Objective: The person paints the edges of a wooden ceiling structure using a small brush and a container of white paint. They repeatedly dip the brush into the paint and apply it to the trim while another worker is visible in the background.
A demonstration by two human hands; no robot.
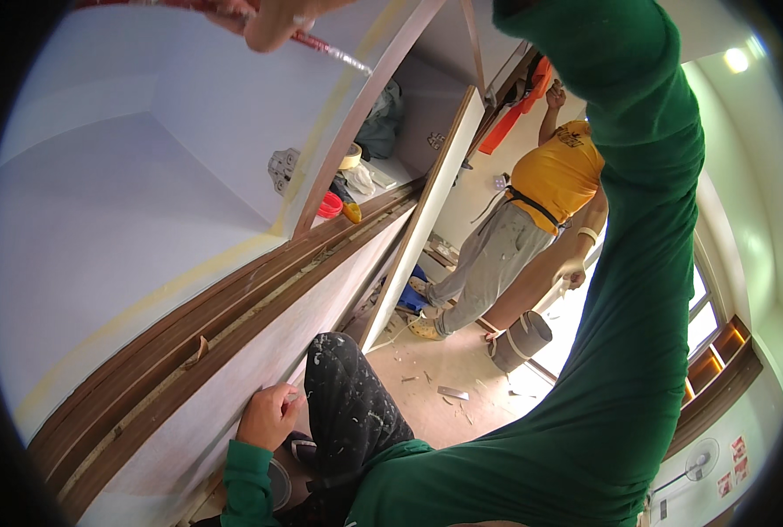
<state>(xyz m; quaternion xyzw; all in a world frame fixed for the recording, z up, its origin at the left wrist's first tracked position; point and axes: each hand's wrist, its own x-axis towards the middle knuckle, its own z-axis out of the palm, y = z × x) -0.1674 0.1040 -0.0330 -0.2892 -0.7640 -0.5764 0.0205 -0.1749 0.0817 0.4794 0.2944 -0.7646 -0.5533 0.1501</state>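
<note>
My right hand (288, 22) is at the top edge, partly cut off, closed around a slim red tool (334, 53) with a whitish tip. That tip is close to the brown edge of a built-in cabinet (356, 114). Yellow masking tape (321, 132) runs along the pale panel beside it. Low on the left, my left hand (267, 418) is closed, its fingers curled together beside my paint-spotted knee and the pale cabinet front (304, 316). What those fingers hold, if anything, is too small to make out. My right arm (638, 220), in a green sleeve, crosses the right side.
Inside the cabinet lie a tape roll (350, 157), a red container (330, 205) and a dark cloth bundle (381, 123). An open door panel (422, 224) juts out. Beyond it a person in yellow (554, 176) stands by a grey bucket (521, 341). Scraps litter the floor (427, 386).
</note>
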